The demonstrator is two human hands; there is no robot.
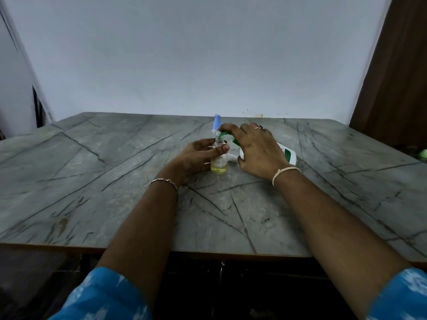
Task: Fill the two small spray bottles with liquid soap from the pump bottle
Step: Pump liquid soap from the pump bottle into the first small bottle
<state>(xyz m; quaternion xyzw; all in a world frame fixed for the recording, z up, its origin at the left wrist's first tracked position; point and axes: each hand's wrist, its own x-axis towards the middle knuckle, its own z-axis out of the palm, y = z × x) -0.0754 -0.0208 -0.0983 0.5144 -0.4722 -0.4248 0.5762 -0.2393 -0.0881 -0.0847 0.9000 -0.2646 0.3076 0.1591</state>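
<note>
Head view: first fill under way, soap only at the bottom of one bottle.

Item 1, open spray bottle, upright at the centre of the desk: shallow yellow layer at its base, neck bare, so judged far from full. Item 2, blue-capped spray bottle, just behind at 12 o'clock: cap on, contents hidden, cannot tell if filled. Item 3, pump bottle, tipped over toward 4 o'clock, green pump head at the open neck. Item 4, white spray head, lying on the desk between the two bottles. Left hand: fingers and thumb curled round the open spray bottle, steadying it. Right hand: wrapped over the pump bottle, fingers on the green pump head.
</note>
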